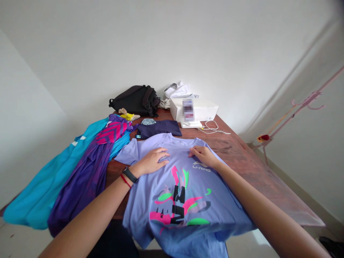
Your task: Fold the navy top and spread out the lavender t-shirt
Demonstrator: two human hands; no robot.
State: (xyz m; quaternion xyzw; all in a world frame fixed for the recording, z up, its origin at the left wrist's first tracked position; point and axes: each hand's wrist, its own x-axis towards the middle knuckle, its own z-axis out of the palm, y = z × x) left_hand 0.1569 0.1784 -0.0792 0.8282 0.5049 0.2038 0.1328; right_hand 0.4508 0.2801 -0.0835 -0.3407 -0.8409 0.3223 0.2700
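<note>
A lavender Li-Ning T-shirt point(180, 193) with a bright pink, green and black print lies spread on the wooden table, its front facing up and its hem hanging over the near edge. My left hand point(152, 161) rests flat on the chest below the collar, with the fabric slightly bunched under the fingertips. My right hand point(202, 156) lies on the shirt's other shoulder side, just above the logo. Neither hand is closed around anything.
A teal garment point(40, 190) and a purple-and-pink garment point(86, 175) drape over the table's left edge. A folded navy shirt point(157, 129), black bag point(135, 100), white box point(193, 109) and white cable point(212, 128) lie beyond. Bare reddish-brown tabletop point(247, 161) extends right.
</note>
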